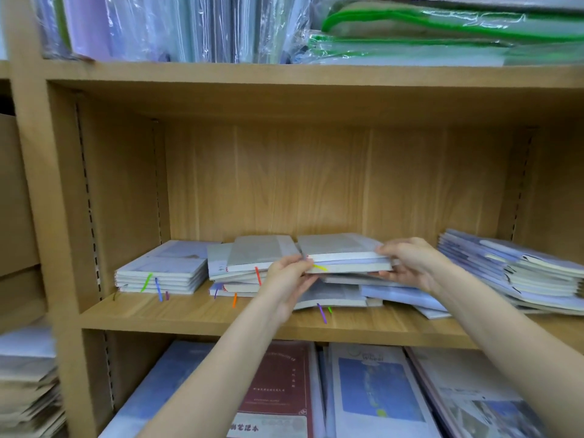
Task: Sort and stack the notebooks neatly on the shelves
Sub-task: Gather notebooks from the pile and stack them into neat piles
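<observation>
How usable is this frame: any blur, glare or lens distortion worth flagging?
Head view: wide-angle bend bows the shelf edge; edges smear with blur, worst on the left paper stack; glare streaks the plastic-wrapped packs above; the hands' grip on the notebooks stays fairly sharp.

Little can be read. On the lower shelf, below the wooden middle shelf board [221,320], a dark red notebook [278,384] bears columns of small pale characters too blurred to make out, and a pale label [268,426] at its near edge carries red Chinese characters, the last ones seemingly "笔记本". Just right of the red notebook, a blue-and-white notebook [373,390] shows a faint word near its top that looks like "Wheel". Nothing on the middle shelf's notebooks is legible.
</observation>
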Demonstrator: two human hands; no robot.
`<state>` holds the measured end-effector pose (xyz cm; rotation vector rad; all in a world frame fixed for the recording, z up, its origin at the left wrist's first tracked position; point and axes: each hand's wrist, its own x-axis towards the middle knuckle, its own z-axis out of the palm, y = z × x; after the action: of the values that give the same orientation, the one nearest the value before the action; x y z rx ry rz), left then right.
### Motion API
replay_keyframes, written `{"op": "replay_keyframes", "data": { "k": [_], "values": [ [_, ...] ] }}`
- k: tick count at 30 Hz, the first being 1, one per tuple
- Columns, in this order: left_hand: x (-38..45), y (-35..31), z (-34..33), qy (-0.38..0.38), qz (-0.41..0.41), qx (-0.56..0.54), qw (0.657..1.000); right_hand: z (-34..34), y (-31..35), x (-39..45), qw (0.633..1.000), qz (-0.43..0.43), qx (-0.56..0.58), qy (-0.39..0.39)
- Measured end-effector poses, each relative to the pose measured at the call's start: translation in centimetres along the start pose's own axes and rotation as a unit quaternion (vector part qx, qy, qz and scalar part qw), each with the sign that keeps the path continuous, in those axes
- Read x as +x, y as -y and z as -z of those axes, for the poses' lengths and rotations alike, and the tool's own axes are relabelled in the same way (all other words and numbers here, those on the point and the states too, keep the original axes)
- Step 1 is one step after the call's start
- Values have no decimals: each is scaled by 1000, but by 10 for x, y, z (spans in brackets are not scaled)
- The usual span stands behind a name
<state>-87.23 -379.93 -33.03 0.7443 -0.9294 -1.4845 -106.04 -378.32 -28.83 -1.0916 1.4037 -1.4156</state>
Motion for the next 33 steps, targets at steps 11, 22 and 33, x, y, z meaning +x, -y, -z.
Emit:
{"op": "replay_keyframes", "data": {
  "k": [11,22,33],
  "values": [
    [-4,-23,28,74,-90,44,992,-19,4,-3,995,87,-10,-54],
    [14,-67,100,-119,-164,314,927,-122,5,24,997,72,-12,30],
    [31,-44,103,-138,-280,687,656,-40,0,48,896,194,-398,-45]
  ]
}}
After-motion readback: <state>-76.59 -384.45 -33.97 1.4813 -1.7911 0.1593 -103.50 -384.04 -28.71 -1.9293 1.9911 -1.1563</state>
